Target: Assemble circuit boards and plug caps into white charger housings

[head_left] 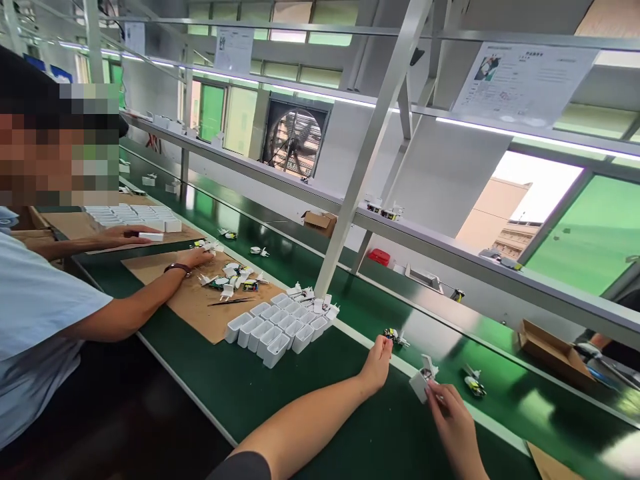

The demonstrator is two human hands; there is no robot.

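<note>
Head view: left hand [377,365] pinching small black-and-yellow circuit board with white plug piece [394,336] at fingertips; right hand [454,415] grasping white rectangular plastic case [419,385]. Both near pale strip [357,339] along green tabletop [333,363]; white open-topped cases [274,350] grouped leftward.

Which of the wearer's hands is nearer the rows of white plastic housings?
Left. The left hand, pinching a circuit board, is right of the rows of housings; the right hand, gripping a separate white housing, is farther right.
</note>
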